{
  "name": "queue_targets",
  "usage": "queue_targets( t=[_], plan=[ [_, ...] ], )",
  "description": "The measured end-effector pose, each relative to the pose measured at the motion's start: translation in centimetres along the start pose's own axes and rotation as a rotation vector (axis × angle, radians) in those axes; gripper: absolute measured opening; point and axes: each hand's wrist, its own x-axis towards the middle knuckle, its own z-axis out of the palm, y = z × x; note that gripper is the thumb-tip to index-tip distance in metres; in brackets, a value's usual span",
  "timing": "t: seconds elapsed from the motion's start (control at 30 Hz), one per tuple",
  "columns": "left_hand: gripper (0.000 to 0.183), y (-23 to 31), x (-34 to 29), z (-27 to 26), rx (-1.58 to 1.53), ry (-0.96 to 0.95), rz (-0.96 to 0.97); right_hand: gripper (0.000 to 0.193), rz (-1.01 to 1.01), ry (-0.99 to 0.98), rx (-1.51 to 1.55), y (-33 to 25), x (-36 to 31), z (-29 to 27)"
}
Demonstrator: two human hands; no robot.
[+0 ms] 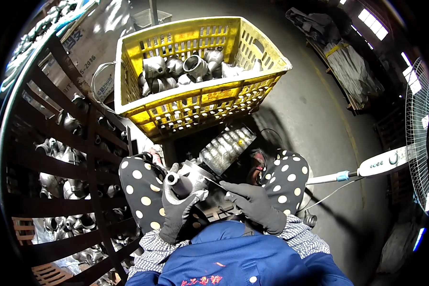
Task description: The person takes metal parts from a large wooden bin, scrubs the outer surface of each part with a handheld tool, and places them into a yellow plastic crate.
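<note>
In my gloved left hand (pixel 175 217) sits a grey metal casting (pixel 191 178), a hollow body with a short pipe stub pointing up and left. The fingers wrap its lower side, above my lap. My gloved right hand (pixel 258 204) is closed on a thin metal tool (pixel 212 180), narrow like a blade or file. Its tip meets the casting's right edge; the exact kind of tool does not show. Just beyond the casting, between my knees, lies a shiny silvery block (pixel 226 148) with rows of bumps and a yellow spot.
A yellow plastic crate (pixel 205 95) holding several metal castings (pixel 195 66) stands ahead. To my left rises a rusty slatted cage (pixel 50 208) full of similar castings. A standing fan (pixel 383 162) is at right, with its cable on the floor. Covered bundles (pixel 350 71) lie far right.
</note>
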Motion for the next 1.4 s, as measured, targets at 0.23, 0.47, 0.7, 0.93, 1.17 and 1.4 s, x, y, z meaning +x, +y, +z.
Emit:
queue_targets(
  t=[0.23,0.47,0.7,0.93,1.17,1.4],
  plan=[
    [0.092,-0.2,0.0,-0.2,0.091,-0.001,0.077,0.038,0.081,-0.091,-0.233,-1.5,-0.1,-0.2],
    [0.093,-0.3,0.2,0.1,0.223,-0.063,0.232,0.045,0.172,-0.033,0.069,-2.0,0.7,-0.4],
    [0.095,1.3,-0.3,1.0,0.179,-0.236,0.180,0.032,0.288,-0.029,0.341,-0.7,2.8,1.0],
    [0.097,-0.2,-0.6,1.3,0.441,-0.174,0.354,0.026,0.365,0.004,0.192,-0.7,3.3,1.8],
    [0.094,0.2,-0.4,1.4,0.382,-0.128,0.313,0.026,0.235,-0.019,0.252,-0.6,3.0,1.4],
    [0.091,0.1,-0.3,2.2,0.648,-0.100,0.598,0.027,0.446,-0.034,0.240,-1.2,3.2,1.3]
  ],
)
